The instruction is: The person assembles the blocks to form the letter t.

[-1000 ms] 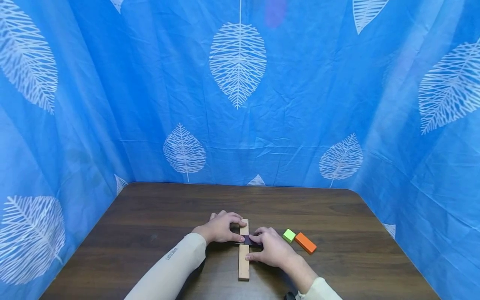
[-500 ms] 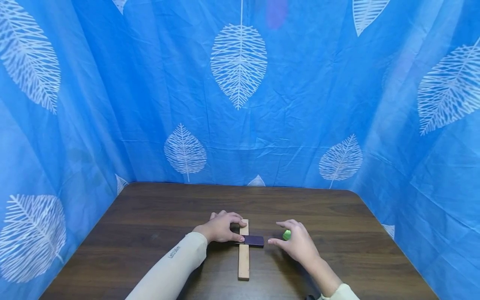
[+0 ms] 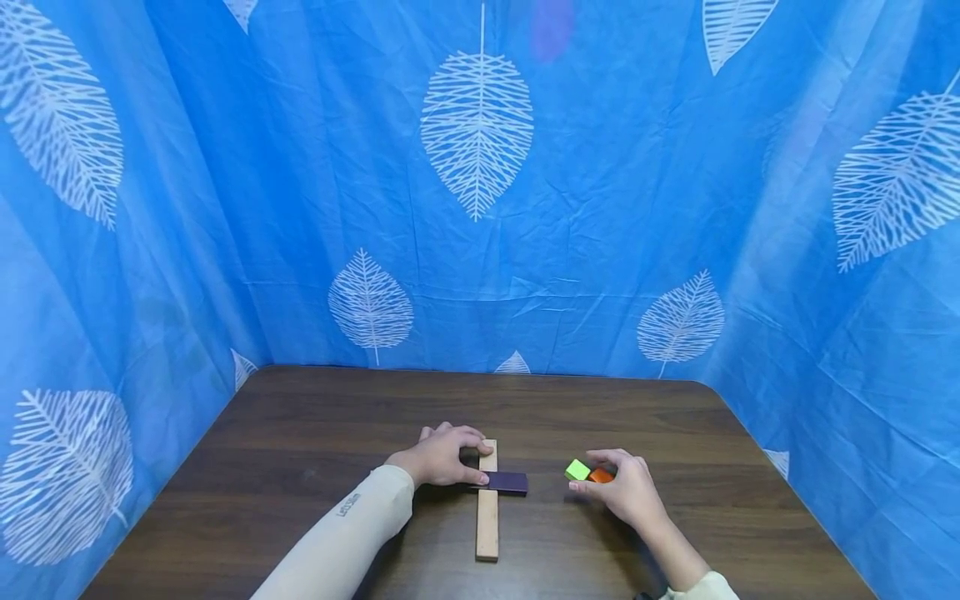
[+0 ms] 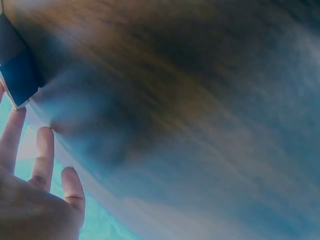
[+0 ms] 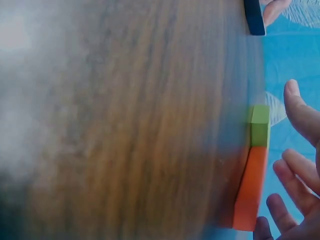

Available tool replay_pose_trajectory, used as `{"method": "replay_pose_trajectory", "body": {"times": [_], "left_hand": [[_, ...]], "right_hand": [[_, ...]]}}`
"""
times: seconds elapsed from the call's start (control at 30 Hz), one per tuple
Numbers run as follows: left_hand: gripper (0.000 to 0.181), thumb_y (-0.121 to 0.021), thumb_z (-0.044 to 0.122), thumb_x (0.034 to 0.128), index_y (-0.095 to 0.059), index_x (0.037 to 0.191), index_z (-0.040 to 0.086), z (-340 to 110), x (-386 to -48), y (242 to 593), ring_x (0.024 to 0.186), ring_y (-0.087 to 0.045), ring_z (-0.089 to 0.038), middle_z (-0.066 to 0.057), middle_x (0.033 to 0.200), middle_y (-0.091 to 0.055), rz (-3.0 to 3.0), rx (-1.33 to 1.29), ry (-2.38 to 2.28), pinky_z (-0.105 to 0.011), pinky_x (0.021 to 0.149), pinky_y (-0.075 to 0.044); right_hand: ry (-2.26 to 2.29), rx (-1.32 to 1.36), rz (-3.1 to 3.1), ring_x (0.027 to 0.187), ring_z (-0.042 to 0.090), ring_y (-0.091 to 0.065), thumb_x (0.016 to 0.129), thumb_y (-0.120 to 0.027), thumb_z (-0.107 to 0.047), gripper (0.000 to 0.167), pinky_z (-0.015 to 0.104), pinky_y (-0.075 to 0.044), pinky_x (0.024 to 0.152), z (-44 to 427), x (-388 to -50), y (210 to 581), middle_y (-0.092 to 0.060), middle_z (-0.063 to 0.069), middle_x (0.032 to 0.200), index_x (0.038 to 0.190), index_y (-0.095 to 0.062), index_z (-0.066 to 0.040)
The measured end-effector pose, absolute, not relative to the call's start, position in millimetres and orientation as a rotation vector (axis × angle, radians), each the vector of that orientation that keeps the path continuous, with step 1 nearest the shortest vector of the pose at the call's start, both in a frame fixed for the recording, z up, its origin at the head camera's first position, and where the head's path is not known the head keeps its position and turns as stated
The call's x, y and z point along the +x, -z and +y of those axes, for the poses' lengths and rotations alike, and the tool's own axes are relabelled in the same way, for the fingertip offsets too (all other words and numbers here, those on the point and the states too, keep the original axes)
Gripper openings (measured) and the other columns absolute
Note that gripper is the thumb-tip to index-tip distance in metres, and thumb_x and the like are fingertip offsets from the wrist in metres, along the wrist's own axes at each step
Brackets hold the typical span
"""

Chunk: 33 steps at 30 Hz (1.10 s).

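A long light wooden block (image 3: 487,523) lies lengthwise on the table, and a dark purple block (image 3: 508,482) crosses it and extends to the right. My left hand (image 3: 444,455) rests on them, thumb at the purple block and a fingertip on the wooden block's far end. In the left wrist view, fingers (image 4: 44,155) stretch near a dark block (image 4: 21,70). My right hand (image 3: 628,490) hovers with spread fingers beside a lime-green cube (image 3: 577,470) and an orange block (image 3: 601,476), partly covered by it. The right wrist view shows these fingers (image 5: 295,180) apart from the orange block (image 5: 250,190).
The brown wooden table (image 3: 360,400) has a blue curtain (image 3: 570,208) with white leaf prints behind it and along both sides. Cream sleeves (image 3: 352,525) cover the forearms.
My right hand has left the purple block and moved right to the green cube and orange block. The left hand has stayed in place.
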State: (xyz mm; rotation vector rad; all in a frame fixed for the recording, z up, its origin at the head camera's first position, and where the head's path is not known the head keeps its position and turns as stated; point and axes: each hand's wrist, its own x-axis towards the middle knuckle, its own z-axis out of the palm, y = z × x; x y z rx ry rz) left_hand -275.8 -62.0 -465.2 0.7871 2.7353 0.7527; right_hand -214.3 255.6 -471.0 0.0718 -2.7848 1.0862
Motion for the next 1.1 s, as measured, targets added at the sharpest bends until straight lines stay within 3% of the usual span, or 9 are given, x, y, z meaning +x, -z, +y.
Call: {"method": "replay_pose_trajectory", "body": {"times": [0.27, 0.4, 0.73, 1.1], "left_hand": [[0.047, -0.082, 0.045, 0.0821, -0.073, 0.125, 0.028, -60, -275, 467, 0.124, -0.046, -0.028, 0.004, 0.138, -0.058, 2.744, 0.800, -0.752, -0.060, 0.099, -0.025], [0.047, -0.082, 0.045, 0.0824, -0.073, 0.125, 0.028, -60, -275, 467, 0.123, -0.046, -0.026, 0.005, 0.138, -0.058, 2.744, 0.792, -0.749, -0.058, 0.098, -0.025], [0.047, -0.082, 0.046, 0.0823, -0.073, 0.125, 0.029, -61, -275, 468, 0.123, -0.046, -0.025, 0.006, 0.138, -0.058, 2.734, 0.763, -0.762, -0.057, 0.097, -0.024], [0.047, -0.082, 0.046, 0.0825, -0.072, 0.126, 0.029, -63, -275, 466, 0.125, -0.045, -0.026, 0.006, 0.139, -0.057, 2.735, 0.755, -0.761, -0.058, 0.098, -0.023]], "right_hand": [[-1.021, -0.007, -2.850, 0.107, 0.037, -0.062, 0.069, -0.094, -0.036, 0.055, 0.054, -0.045, 0.089, 258, -221, 479, -0.070, 0.018, 0.114, 0.111, -0.076, -0.005], [-0.941, -0.027, -2.857, 0.106, 0.038, -0.062, 0.069, -0.093, -0.039, 0.051, 0.057, -0.035, 0.081, 257, -224, 481, -0.071, 0.017, 0.112, 0.107, -0.078, -0.009], [-0.865, -0.030, -2.870, 0.092, 0.029, -0.065, 0.068, -0.093, -0.039, 0.044, 0.057, -0.027, 0.081, 249, -226, 478, -0.075, 0.005, 0.097, 0.099, -0.080, -0.011], [-0.837, 0.053, -2.780, 0.097, 0.028, -0.056, 0.070, -0.092, -0.034, 0.034, 0.057, -0.021, 0.087, 242, -216, 473, -0.068, -0.010, 0.074, 0.095, -0.080, -0.014]]}}
